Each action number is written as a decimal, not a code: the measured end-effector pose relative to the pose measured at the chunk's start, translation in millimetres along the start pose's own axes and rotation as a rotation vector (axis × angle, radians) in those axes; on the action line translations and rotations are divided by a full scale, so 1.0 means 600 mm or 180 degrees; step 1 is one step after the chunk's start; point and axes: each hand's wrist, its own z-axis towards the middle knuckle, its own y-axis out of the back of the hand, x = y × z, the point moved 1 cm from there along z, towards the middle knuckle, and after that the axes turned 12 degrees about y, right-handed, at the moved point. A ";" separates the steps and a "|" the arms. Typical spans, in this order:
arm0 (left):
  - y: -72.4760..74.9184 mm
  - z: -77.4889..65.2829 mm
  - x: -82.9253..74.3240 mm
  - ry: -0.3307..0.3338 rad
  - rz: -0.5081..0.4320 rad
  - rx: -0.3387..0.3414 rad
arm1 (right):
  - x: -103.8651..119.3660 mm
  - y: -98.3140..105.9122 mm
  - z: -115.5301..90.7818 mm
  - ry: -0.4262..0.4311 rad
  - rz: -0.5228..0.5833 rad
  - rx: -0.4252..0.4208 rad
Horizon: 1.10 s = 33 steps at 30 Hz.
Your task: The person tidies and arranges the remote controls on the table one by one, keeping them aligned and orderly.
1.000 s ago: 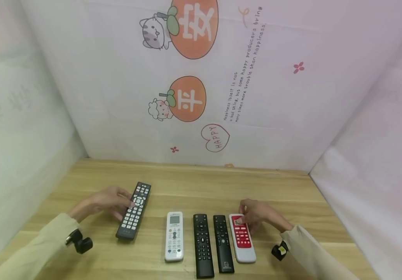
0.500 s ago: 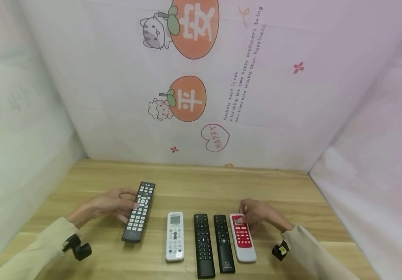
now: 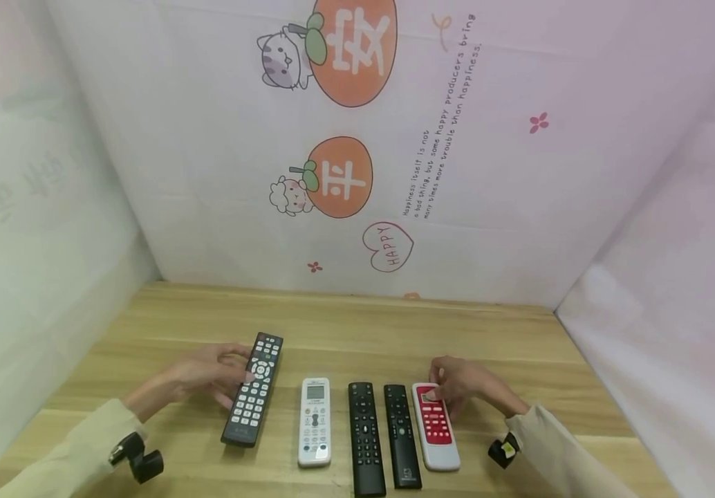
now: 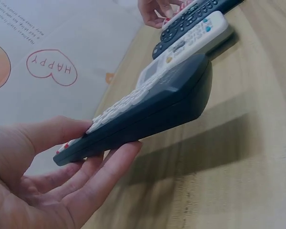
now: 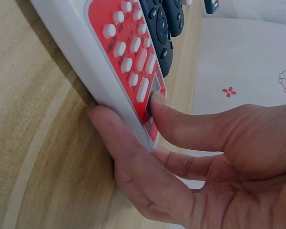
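Observation:
My left hand (image 3: 205, 377) grips a dark remote control (image 3: 250, 398) with white buttons, thumb on its face and fingers underneath. In the left wrist view this remote (image 4: 148, 105) is tilted and lifted off the wood, its shadow falling below it. At the right end of the row, my right hand (image 3: 468, 384) pinches the far end of a white remote with a red face (image 3: 437, 453). The right wrist view has the thumb (image 5: 181, 119) on that remote's small screen and the fingers along its edge. Between the hands lie a white remote (image 3: 314, 429) and two black remotes (image 3: 366, 449) (image 3: 403, 449).
The wooden tabletop (image 3: 345, 328) runs back to a white printed cloth (image 3: 488, 256). White cloth walls (image 3: 52, 207) also close in the left and right sides. A black wrist camera mount (image 3: 140, 460) sits at the left sleeve.
My left hand has carried the dark remote a little to the right and nearer. The right hand keeps its hold on the red-faced remote. The head view has shifted slightly.

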 end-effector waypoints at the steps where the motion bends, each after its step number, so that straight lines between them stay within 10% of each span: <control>1: -0.001 0.001 0.001 -0.0036 -0.0002 0.0019 | 0.000 0.000 -0.001 0.0003 0.0008 -0.0010; 33: -0.052 -0.007 0.037 0.0097 -0.0043 -0.0018 | 0.005 -0.001 -0.005 0.0060 -0.0066 -0.0102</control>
